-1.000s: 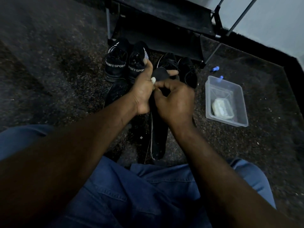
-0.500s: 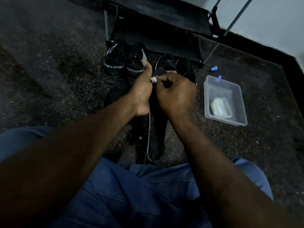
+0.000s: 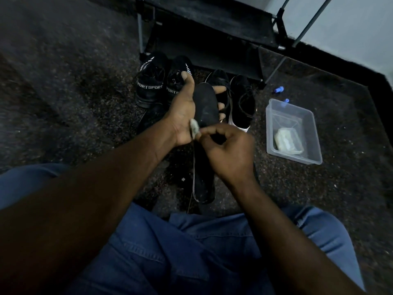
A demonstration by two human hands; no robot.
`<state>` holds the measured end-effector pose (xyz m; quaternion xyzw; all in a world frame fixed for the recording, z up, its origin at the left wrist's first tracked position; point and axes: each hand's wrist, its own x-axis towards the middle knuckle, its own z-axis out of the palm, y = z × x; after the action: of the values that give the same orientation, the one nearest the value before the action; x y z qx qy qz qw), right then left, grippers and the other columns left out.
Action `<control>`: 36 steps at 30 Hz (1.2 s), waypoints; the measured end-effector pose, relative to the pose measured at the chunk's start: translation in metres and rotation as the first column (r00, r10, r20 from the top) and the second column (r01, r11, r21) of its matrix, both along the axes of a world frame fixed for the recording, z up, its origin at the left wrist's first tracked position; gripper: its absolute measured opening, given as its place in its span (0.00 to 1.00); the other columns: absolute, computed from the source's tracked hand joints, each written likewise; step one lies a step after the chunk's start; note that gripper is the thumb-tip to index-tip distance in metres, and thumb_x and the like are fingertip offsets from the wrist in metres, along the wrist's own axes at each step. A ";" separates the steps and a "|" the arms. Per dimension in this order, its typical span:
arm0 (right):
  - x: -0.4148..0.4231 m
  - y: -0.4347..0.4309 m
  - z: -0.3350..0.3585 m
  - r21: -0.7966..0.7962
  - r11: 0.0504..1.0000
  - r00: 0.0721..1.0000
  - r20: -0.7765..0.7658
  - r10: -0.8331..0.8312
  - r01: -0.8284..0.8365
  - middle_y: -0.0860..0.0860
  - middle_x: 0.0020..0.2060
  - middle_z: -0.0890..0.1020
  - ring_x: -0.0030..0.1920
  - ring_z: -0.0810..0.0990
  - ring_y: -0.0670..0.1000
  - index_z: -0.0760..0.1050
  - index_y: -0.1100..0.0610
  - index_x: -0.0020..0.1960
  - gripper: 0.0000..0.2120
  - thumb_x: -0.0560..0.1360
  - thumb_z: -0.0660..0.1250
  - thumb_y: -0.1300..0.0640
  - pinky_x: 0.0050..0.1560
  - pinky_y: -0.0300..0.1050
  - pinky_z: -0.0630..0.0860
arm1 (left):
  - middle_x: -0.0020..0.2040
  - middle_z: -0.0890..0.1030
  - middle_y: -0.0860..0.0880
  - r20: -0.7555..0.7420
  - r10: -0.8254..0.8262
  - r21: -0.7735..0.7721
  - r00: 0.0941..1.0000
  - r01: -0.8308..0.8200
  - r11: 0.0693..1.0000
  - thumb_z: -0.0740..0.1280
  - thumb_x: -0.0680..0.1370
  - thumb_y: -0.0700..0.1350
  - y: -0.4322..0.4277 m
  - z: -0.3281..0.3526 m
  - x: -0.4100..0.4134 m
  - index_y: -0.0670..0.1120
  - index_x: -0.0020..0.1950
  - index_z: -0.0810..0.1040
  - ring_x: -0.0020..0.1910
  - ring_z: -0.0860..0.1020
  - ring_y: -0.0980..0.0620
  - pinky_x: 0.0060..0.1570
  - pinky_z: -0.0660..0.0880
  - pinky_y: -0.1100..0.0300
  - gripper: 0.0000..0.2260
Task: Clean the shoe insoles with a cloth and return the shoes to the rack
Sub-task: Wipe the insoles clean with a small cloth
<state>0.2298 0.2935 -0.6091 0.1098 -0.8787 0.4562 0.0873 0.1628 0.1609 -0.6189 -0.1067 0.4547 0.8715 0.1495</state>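
A long black insole (image 3: pixel 205 107) lies in my left hand (image 3: pixel 182 111), its toe end pointing away from me and its heel end hanging down towards my lap. My right hand (image 3: pixel 228 154) pinches a small pale cloth (image 3: pixel 194 128) against the insole's middle, near my left palm. A black pair of shoes marked SPORT (image 3: pixel 152 81) stands on the floor behind my hands. A second black pair with pale soles (image 3: pixel 242 103) stands to its right. The black shoe rack (image 3: pixel 212 28) is behind both pairs.
A clear plastic tub (image 3: pixel 314 133) holding a pale bar of soap (image 3: pixel 288 141) sits on the dark speckled floor to the right. Two small blue caps (image 3: pixel 279 89) lie beyond it. A light wall runs along the right. My blue jeans fill the foreground.
My right hand has drawn the cloth from the insole's toe end down towards me to its middle. The upper part of the insole now shows in my left palm.
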 end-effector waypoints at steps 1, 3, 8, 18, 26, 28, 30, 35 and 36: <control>-0.007 0.003 0.004 -0.062 0.997 0.998 0.032 -0.052 0.053 0.40 0.40 0.87 0.43 0.84 0.39 0.88 0.50 0.44 0.05 0.73 0.75 0.60 0.52 0.46 0.82 | 0.52 0.82 0.38 -0.011 -0.021 0.009 1.000 0.021 1.000 0.41 0.78 0.75 0.000 0.001 0.001 0.43 0.68 0.80 0.49 0.82 0.41 0.51 0.83 0.46 0.46; -0.024 0.010 0.013 -0.124 0.979 0.987 0.035 -0.155 0.159 0.40 0.40 0.87 0.42 0.85 0.40 0.87 0.49 0.44 0.04 0.73 0.75 0.58 0.50 0.48 0.83 | 0.60 0.79 0.33 -0.042 -0.076 0.044 0.996 0.078 0.996 0.43 0.79 0.75 0.002 0.002 0.005 0.40 0.72 0.76 0.56 0.80 0.38 0.59 0.81 0.44 0.46; -0.055 0.015 0.026 -0.062 0.988 0.990 -0.010 -0.142 0.141 0.40 0.42 0.87 0.42 0.86 0.41 0.87 0.46 0.47 0.06 0.73 0.75 0.56 0.47 0.50 0.85 | 0.68 0.72 0.39 -0.090 -0.139 0.134 0.986 0.150 0.980 0.47 0.82 0.71 0.006 0.003 0.009 0.39 0.76 0.69 0.67 0.71 0.39 0.60 0.78 0.48 0.41; -0.047 -0.019 0.015 0.088 0.983 0.981 -0.122 -0.148 0.160 0.43 0.40 0.87 0.40 0.84 0.42 0.86 0.50 0.45 0.04 0.74 0.72 0.56 0.45 0.40 0.80 | 0.66 0.82 0.45 0.024 -0.056 -0.062 0.998 0.058 0.996 0.56 0.75 0.77 0.006 -0.005 0.009 0.53 0.75 0.74 0.62 0.83 0.45 0.57 0.81 0.48 0.38; -0.062 -0.001 0.013 0.177 0.950 0.953 -0.209 -0.219 0.257 0.43 0.40 0.86 0.43 0.84 0.49 0.82 0.48 0.44 0.04 0.72 0.70 0.51 0.47 0.54 0.82 | 0.66 0.82 0.42 -0.029 -0.037 -0.048 0.999 0.035 0.998 0.51 0.79 0.74 0.011 -0.003 0.010 0.46 0.71 0.79 0.65 0.81 0.42 0.64 0.77 0.44 0.38; -0.066 0.001 0.015 0.168 0.950 0.951 -0.208 -0.227 0.264 0.43 0.41 0.86 0.44 0.84 0.48 0.83 0.49 0.45 0.05 0.73 0.70 0.51 0.48 0.53 0.82 | 0.67 0.81 0.40 -0.011 -0.047 -0.015 0.999 0.047 0.999 0.51 0.79 0.74 0.009 -0.003 0.009 0.47 0.73 0.77 0.66 0.80 0.41 0.64 0.77 0.44 0.39; -0.063 -0.001 0.016 0.169 0.957 0.958 -0.203 -0.201 0.236 0.43 0.41 0.86 0.44 0.84 0.48 0.83 0.49 0.45 0.04 0.73 0.70 0.52 0.48 0.54 0.81 | 0.66 0.81 0.41 -0.023 -0.038 -0.025 0.999 0.037 0.999 0.49 0.80 0.74 0.009 -0.003 0.009 0.47 0.72 0.78 0.66 0.80 0.42 0.64 0.77 0.44 0.39; -0.041 -0.018 0.013 0.141 0.984 0.986 -0.145 -0.086 0.107 0.44 0.41 0.87 0.43 0.84 0.45 0.86 0.51 0.46 0.04 0.74 0.72 0.56 0.49 0.50 0.82 | 0.65 0.83 0.47 0.013 -0.021 -0.090 1.000 0.022 0.996 0.48 0.79 0.74 0.008 -0.006 0.009 0.50 0.75 0.75 0.62 0.83 0.49 0.60 0.80 0.50 0.38; -0.039 -0.020 0.015 0.077 0.993 0.991 -0.106 -0.080 0.088 0.42 0.41 0.87 0.43 0.84 0.42 0.86 0.51 0.46 0.03 0.75 0.73 0.56 0.49 0.47 0.82 | 0.66 0.83 0.49 0.023 -0.018 -0.095 1.000 0.020 0.995 0.49 0.77 0.76 0.007 -0.007 0.008 0.50 0.78 0.71 0.61 0.83 0.51 0.57 0.82 0.52 0.40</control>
<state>0.1904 0.2733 -0.5942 0.0994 -0.8948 0.4096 0.1472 0.1709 0.1678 -0.6263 -0.1189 0.4951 0.8461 0.1576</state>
